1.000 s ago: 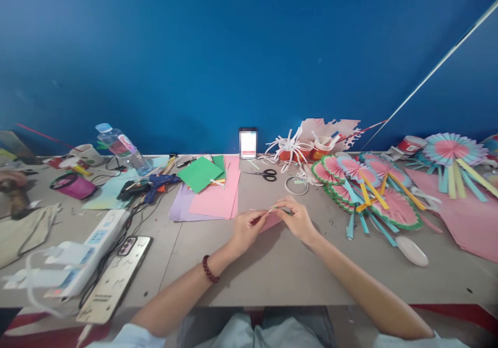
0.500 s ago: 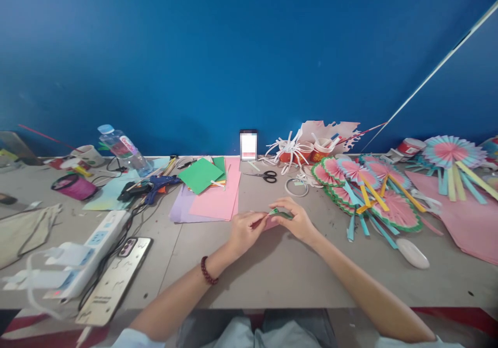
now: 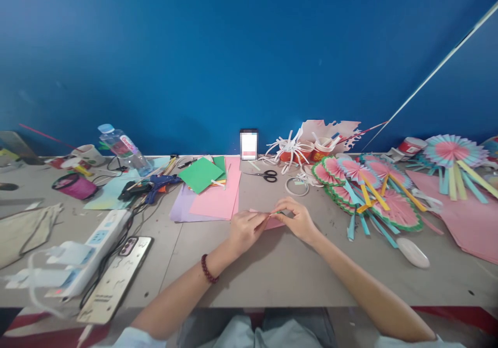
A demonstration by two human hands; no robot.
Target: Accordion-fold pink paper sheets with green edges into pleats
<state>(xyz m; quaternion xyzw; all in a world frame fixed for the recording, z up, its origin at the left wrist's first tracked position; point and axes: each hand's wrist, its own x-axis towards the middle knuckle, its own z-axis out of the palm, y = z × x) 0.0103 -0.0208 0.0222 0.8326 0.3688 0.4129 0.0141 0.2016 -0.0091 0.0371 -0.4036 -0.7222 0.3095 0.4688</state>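
Between my two hands is a piece of pink paper (image 3: 274, 223) with a green edge, held just above the tabletop. My left hand (image 3: 247, 230) pinches it from the left, its fingers closed together. From the right, my right hand (image 3: 296, 219) pinches the green edge between thumb and fingers. The fingertips of both hands nearly meet, and they hide much of the fold. Beyond the hands lie black-handled scissors (image 3: 268, 176) and a roll of clear tape (image 3: 296, 186).
Left of centre, green paper squares (image 3: 200, 175) rest on pink sheets (image 3: 218, 203). Pleated paper fans (image 3: 392, 210) pile up on the right beside a white oval object (image 3: 413, 253). A power strip (image 3: 95, 249) and a phone (image 3: 115, 280) lie at left; another phone (image 3: 249, 144) leans on the wall.
The green edge between my fingertips has been pressed flatter and shows less. More pink paper now shows below and behind my hands, which stay in nearly the same place.
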